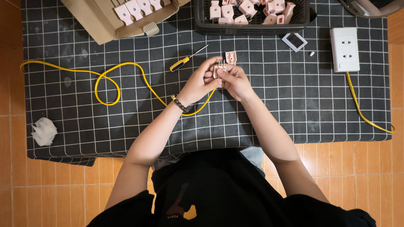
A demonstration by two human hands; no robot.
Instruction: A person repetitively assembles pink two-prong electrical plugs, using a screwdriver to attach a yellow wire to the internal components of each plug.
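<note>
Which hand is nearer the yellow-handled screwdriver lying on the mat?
Left. The left hand sits just below and right of the screwdriver; the right hand is farther right, beyond the pink plug.

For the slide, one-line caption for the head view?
Both hands hold a small pink plastic plug with yellow cable over a black grid-patterned mat.

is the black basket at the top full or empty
Partly filled. The black basket holds a loose heap of pink plug parts; its top is cut off by the picture edge, so how full cannot be told.
</note>
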